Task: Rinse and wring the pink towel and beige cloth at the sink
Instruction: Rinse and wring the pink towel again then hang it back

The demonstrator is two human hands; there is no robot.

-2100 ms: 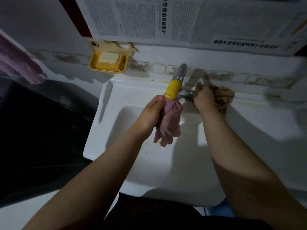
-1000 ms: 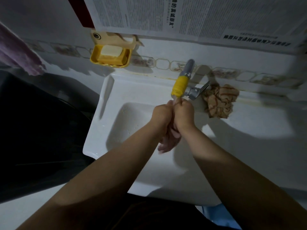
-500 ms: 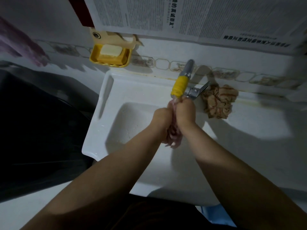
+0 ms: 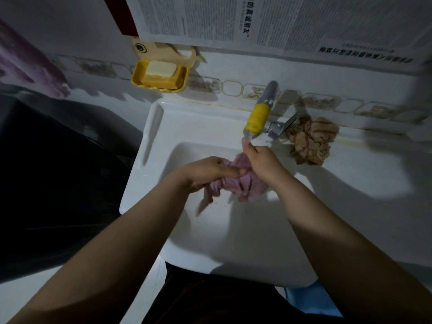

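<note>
The pink towel (image 4: 236,183) is hanging bunched over the basin of the white sink (image 4: 149,146), just below the spout, and both hands are working it. The left hand (image 4: 205,171) is gripping the towel's left side, fingers curled round the cloth and lying across its front, with a loose strip of towel dangling beneath the wrist. The right hand (image 4: 264,162) is clamping down on the towel's upper right part, fingers wrapped tight around the fabric (one fingertip is poking up towards the spout). The two hands are sitting close together, nearly touching, with the wad of towel squeezed between them and its ragged ends drooping into the basin.

Directly above, the tap (image 4: 268,99) is sticking out from the wall, its end wrapped in a yellow sleeve (image 4: 257,118), and a metal handle is jutting off to the right. Whether water is running is too blurred to tell.

The beige cloth (image 4: 311,141) is lying crumpled on the sink's back ledge, just right of the tap handle, well clear of both hands.

Further out, a yellow soap dish (image 4: 161,78) holding a pale bar is fixed to the wall left of the tap, and sheets of newspaper (image 4: 257,19) are covering the wall above. A purplish cloth (image 4: 30,66) is hanging at the far left.
</note>
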